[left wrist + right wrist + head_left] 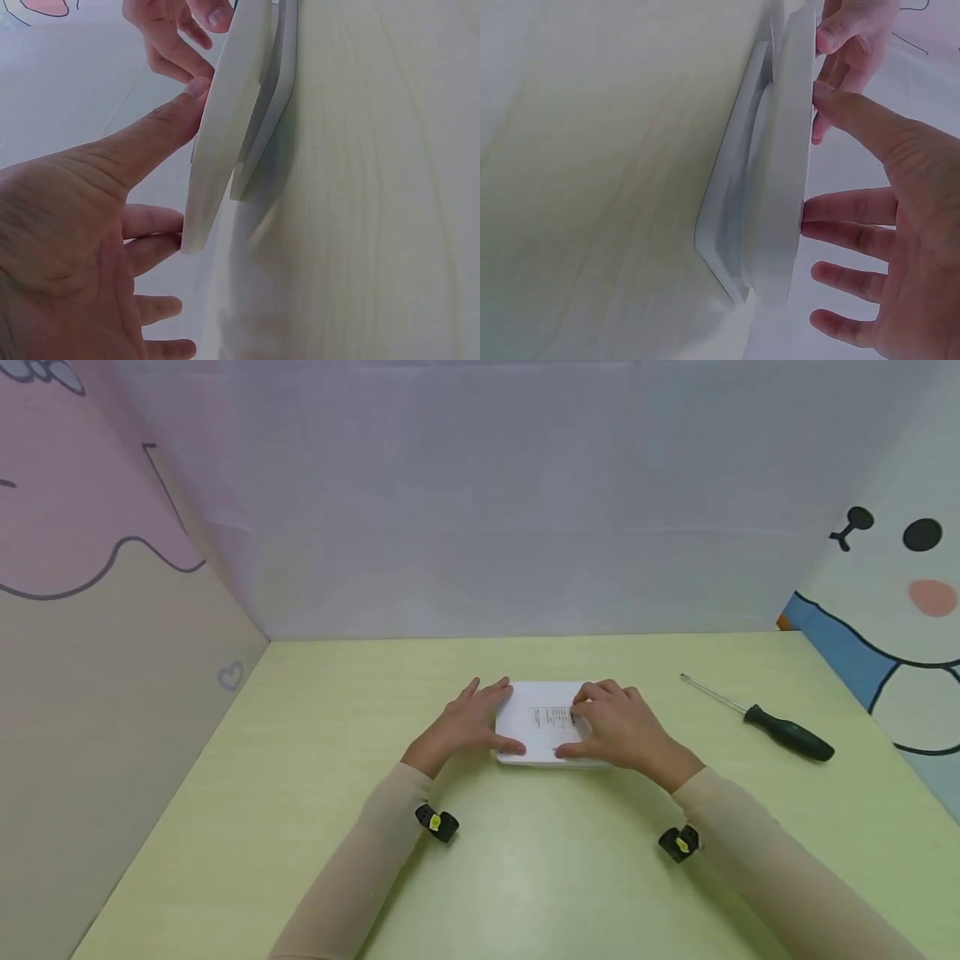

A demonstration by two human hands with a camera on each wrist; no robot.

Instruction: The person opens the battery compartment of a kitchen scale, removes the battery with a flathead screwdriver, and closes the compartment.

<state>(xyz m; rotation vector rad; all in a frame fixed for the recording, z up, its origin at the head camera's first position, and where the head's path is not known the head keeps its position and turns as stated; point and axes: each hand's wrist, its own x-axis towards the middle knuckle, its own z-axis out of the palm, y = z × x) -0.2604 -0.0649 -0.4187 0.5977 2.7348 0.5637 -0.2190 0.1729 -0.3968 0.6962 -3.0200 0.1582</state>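
Note:
A flat white rectangular device (543, 693) lies near the middle of the table, a small printed label (547, 718) on its upper face. Seen edge-on in the wrist views, it has a thick upper slab (784, 172) over a thinner lower plate (274, 124), with a gap between them. My left hand (471, 722) is at its left end, thumb on the upper face and fingers at the far left edge. From the right, my right hand (624, 727) touches the upper face, thumb near the front edge and bent fingertips at the label.
On the right of the table lies a screwdriver (787, 733) with a dark green handle, its shaft pointing to the back left. A pale wall (487, 510) rises behind the yellowish table (300, 793). Printed cartoon panels stand at both sides.

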